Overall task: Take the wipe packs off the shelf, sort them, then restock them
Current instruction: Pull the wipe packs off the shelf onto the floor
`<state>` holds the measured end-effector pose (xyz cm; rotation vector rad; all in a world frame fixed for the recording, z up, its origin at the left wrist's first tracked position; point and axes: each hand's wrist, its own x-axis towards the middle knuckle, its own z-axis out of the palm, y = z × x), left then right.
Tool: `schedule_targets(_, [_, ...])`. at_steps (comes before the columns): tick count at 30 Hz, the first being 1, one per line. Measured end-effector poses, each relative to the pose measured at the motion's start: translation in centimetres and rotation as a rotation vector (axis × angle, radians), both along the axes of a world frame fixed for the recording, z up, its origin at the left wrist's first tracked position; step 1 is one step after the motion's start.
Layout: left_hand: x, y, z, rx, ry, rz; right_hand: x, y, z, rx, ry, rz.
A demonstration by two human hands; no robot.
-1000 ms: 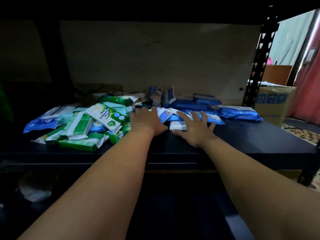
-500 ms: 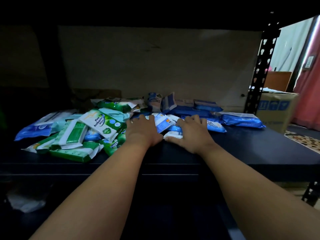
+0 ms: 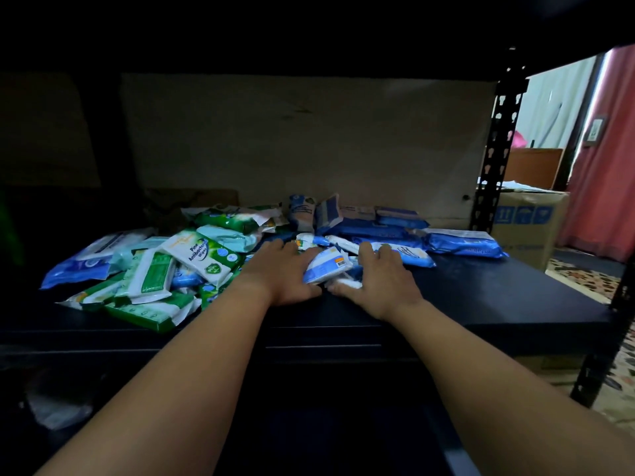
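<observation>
Your left hand (image 3: 287, 273) and right hand (image 3: 381, 281) curl around a small blue-and-white wipe pack (image 3: 326, 266) between them on the dark shelf (image 3: 498, 293), both grips clamped on it.

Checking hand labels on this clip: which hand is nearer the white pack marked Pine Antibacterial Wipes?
Left. The left hand lies just right of the Pine Antibacterial Wipes pack, gripping a blue-and-white pack; the right hand is farther right, beyond that pack.
</observation>
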<state>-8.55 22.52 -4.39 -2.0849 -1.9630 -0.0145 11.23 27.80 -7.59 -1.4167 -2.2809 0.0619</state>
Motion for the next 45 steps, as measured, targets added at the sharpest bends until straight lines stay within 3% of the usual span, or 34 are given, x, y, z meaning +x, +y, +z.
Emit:
schedule_targets(5, [1.1,0.7,0.3,-0.06,0.013,0.069,0.2,0.2,-0.2,-0.045,-0.016,-0.03])
schedule_targets(11, [1.9,1.2,0.5,-0.128,-0.146,0.213,0.2,0.2,-0.3,-0.04,-0.043,-0.008])
schedule_targets(16, [2.2,1.3,1.2,-0.159,-0.158,0.316,0.3,-0.3,-0.2,0.031,-0.031,-0.046])
schedule_targets(27, [1.4,1.8,0.6,0.003,-0.3,0.286,0.3,-0.6,0.1,0.088,0.063,-0.043])
schedule_targets(34, [2.4,1.9,-0.6,0.283,0.086,0.164,0.4,-1.0,0.2,0.238,0.066,-0.125])
schedule_targets(40, [3.2,1.2,-0.2,0.471,0.144,-0.021,1.2,-2.0,0.3,0.301,0.115,-0.207])
schedule_targets(45, [4.7,-0.1,0.0,0.625,0.367,-0.12,2.9,-4.8,-0.4,0.31,0.187,-0.269])
